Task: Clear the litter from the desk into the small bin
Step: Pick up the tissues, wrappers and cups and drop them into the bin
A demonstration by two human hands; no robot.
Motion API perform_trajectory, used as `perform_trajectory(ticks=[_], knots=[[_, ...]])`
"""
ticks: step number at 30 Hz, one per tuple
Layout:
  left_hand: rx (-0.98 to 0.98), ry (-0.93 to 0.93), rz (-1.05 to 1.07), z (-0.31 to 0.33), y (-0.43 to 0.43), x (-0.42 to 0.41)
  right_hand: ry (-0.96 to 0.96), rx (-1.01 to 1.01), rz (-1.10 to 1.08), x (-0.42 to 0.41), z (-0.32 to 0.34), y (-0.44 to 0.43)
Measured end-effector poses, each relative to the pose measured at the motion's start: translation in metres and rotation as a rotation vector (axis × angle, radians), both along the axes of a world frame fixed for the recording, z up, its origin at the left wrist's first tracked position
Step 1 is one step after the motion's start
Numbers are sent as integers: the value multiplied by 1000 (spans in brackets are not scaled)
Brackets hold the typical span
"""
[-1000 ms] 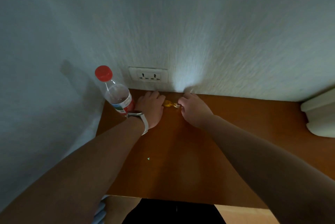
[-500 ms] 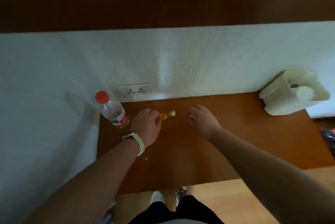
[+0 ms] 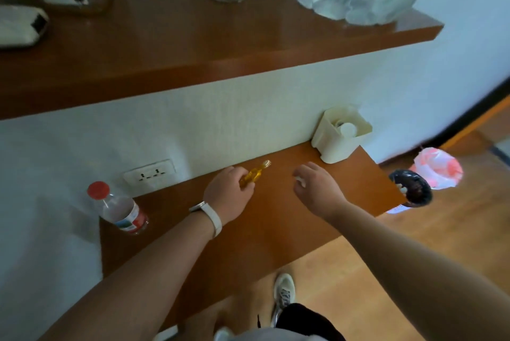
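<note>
Our left hand (image 3: 229,191) pinches the amber, translucent twisted sweet wrapper (image 3: 255,174) by one end above the brown wooden desk (image 3: 276,233), while our right hand (image 3: 317,193) curls its fingers on what looks like a small white scrap (image 3: 299,181). We judge both feather-light, crinkly and slippery, so a firm mid-body pinch suits the carry to the small cream plastic bin (image 3: 335,149) at 2 o'clock.

I read the desk (image 3: 276,230) and shelf (image 3: 193,45) as smooth, lightly glossy brown wood, and the wall (image 3: 234,125) as finely textured and matt. The bottle (image 3: 118,207) is clear shiny plastic, the yellow wrapper (image 3: 255,174) translucent and glossy, the small bin (image 3: 335,147) matt cream plastic. The white scrap (image 3: 299,181) is too small to judge.
</note>
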State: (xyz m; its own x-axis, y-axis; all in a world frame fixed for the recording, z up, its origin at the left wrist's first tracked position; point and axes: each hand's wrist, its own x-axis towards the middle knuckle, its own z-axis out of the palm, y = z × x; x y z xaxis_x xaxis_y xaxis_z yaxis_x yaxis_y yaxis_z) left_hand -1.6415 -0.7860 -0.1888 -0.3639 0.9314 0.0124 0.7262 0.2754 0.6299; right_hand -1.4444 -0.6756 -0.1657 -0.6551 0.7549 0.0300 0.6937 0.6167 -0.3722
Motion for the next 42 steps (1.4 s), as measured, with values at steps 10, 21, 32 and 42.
perform_trajectory(ticks=[10,21,32,42], knots=[[34,17,-58,19,73,55,77,-27,-162,66,15,75],[-57,42,21,28,232,146,183,-158,-117,121,8,234],[-185,15,198,25,317,161,186,-243,49,126,-4,339],[-301,165,130,18,359,157,56,-259,193,109,-12,369]])
